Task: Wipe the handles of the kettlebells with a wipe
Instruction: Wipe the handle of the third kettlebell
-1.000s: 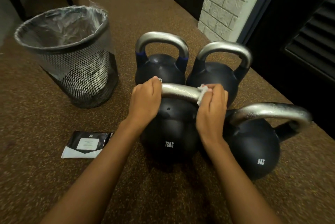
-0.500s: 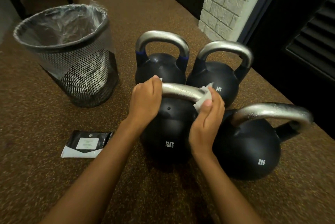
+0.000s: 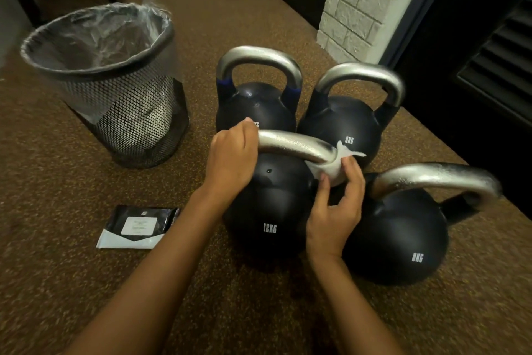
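Four kettlebells (image 3: 256,104) mid-floor, toward right edge. Front-left 12KG kettlebell (image 3: 267,205): left hand (image 3: 230,162) curled round left end of handle (image 3: 293,144), right hand (image 3: 334,210) pinching wipe (image 3: 331,172) against right bend. Brace with left; wrap wipe right round, drag across whole bar, underside too.

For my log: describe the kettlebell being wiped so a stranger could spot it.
Right of the mesh waste bin sits a cluster of four. It is the front-left kettlebell, marked 12KG, the only one with a white wipe on its handle.
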The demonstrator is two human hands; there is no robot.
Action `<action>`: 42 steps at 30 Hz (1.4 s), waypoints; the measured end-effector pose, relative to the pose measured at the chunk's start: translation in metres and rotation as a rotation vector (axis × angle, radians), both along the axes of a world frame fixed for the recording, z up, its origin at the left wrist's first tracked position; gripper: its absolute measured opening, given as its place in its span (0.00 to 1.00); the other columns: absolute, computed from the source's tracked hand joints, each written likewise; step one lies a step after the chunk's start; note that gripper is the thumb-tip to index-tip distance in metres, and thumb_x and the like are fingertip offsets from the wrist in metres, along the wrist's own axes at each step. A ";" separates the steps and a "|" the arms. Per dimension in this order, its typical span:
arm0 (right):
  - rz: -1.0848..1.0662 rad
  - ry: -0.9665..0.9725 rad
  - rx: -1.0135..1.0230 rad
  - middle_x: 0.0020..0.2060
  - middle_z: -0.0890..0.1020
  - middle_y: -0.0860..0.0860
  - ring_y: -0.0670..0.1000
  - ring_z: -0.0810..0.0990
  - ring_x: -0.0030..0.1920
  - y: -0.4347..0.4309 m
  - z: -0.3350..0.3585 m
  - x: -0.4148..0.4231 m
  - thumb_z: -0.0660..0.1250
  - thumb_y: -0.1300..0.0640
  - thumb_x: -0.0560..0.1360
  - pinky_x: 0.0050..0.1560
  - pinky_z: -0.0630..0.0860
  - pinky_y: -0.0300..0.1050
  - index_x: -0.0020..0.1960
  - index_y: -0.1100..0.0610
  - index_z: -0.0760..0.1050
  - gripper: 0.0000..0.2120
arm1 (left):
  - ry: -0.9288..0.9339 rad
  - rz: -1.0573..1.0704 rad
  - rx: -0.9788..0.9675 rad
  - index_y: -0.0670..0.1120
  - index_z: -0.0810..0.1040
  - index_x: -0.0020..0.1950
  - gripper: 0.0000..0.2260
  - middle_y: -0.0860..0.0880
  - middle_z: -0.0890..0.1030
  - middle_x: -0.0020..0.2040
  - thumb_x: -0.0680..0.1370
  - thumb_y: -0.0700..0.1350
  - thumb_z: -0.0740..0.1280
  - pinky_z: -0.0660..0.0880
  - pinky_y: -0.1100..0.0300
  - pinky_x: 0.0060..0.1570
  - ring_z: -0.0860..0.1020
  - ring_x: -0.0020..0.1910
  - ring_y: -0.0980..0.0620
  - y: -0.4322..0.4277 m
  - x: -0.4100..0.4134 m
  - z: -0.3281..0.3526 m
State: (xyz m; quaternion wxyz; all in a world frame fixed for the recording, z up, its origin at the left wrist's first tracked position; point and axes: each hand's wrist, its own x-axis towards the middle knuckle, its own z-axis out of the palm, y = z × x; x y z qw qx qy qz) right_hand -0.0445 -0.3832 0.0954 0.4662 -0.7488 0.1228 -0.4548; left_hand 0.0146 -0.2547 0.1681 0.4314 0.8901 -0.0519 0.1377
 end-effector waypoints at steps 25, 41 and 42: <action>0.061 0.019 -0.464 0.52 0.79 0.58 0.54 0.72 0.60 -0.005 0.023 0.012 0.68 0.71 0.67 0.74 0.53 0.48 0.56 0.57 0.69 0.21 | 0.014 0.002 -0.034 0.39 0.76 0.45 0.19 0.40 0.79 0.39 0.82 0.46 0.49 0.70 0.48 0.49 0.77 0.42 0.43 0.001 0.002 -0.004; 0.188 0.260 -0.811 0.59 0.78 0.49 0.51 0.72 0.62 0.004 0.056 0.014 0.67 0.56 0.72 0.74 0.50 0.52 0.66 0.55 0.72 0.22 | 0.026 0.017 -0.022 0.41 0.75 0.42 0.20 0.42 0.79 0.39 0.81 0.48 0.48 0.70 0.47 0.49 0.76 0.42 0.41 0.000 0.003 -0.008; 0.158 0.275 -0.789 0.60 0.77 0.49 0.52 0.71 0.64 -0.001 0.053 0.011 0.67 0.55 0.73 0.74 0.50 0.52 0.66 0.55 0.72 0.22 | 0.029 0.020 -0.022 0.41 0.76 0.43 0.20 0.41 0.79 0.39 0.81 0.48 0.48 0.70 0.47 0.49 0.76 0.42 0.41 0.000 0.003 -0.009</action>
